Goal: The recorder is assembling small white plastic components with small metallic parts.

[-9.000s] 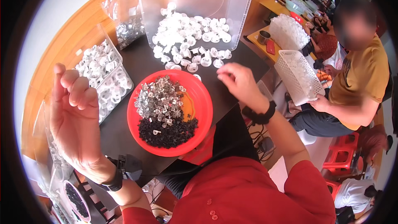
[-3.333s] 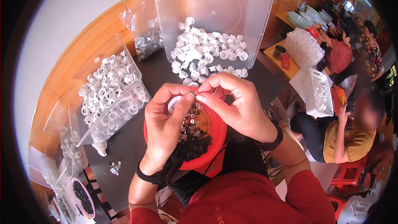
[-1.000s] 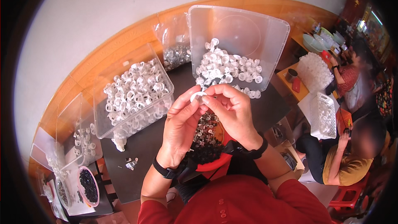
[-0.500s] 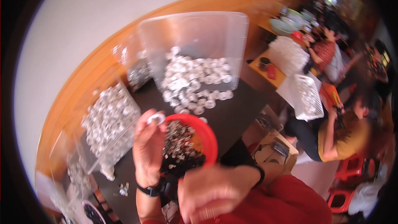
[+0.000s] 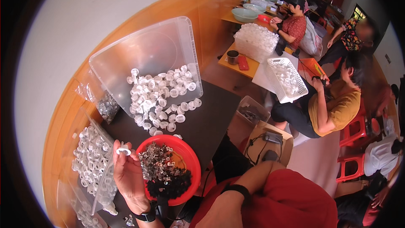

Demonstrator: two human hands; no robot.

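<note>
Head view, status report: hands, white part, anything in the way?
Left hand pinching white part, raised. Right hand at lower edge, fingers out of frame. Red bowl partly hidden by left hand; white part unobstructed to camera.

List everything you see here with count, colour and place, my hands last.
table: one, black, front
plate: one, red, on table
metal bits: many, silvery, in plate
small pieces: many, black, in plate
tub: one, transparent, table's far side
white parts: many, white, in and before tub
bag: one, transparent, left of tub
bin: one, transparent, left of plate
side table: one, orange, upper right
cup: one, dark, on side table
basket: one, white, right
cardboard box: one, brown, right
stools: at least two, red, far right
co-workers: at least four, varied clothing, right
left hand: one, black wristband, holding a white round part
right hand: one, black wristband, lower edge, fingers hidden
</note>
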